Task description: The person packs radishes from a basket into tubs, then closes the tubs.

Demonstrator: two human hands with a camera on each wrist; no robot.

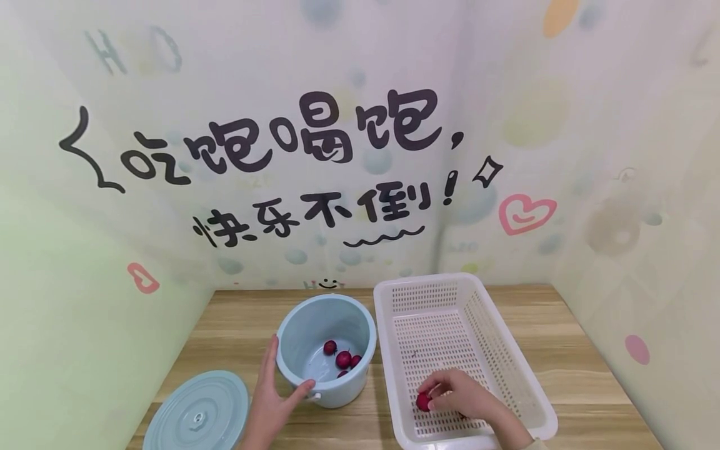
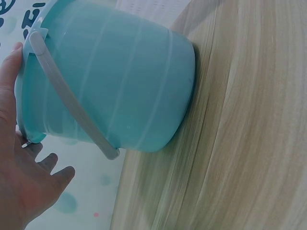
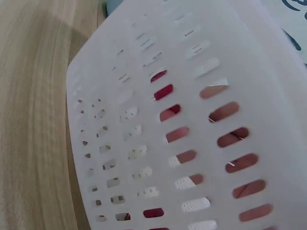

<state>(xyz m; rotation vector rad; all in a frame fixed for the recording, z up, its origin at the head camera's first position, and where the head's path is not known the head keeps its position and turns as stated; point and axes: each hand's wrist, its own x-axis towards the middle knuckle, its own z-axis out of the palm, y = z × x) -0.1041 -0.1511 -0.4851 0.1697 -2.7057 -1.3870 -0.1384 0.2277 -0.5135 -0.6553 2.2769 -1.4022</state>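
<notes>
A light blue bucket (image 1: 337, 390) stands on the table with several small round dark red fruits (image 1: 344, 359) in it. My left hand (image 1: 272, 400) touches its rim at the near left, thumb and fingers spread. The left wrist view shows the bucket's side and its pale handle (image 2: 72, 103) hanging down. Inside the white slotted basket (image 1: 381, 350), my right hand (image 1: 464, 395) pinches a red fruit (image 1: 424, 402) low over the bottom. Through the basket's slots, the right wrist view shows parts of the fingers (image 3: 240, 163) and bits of red (image 3: 153, 212).
A round light blue lid (image 1: 197, 406) lies on the wooden table (image 1: 242, 325) left of the bucket. The basket stands close to the bucket's right side. A printed wall (image 1: 315, 262) closes off the table's back, with more walls at both sides.
</notes>
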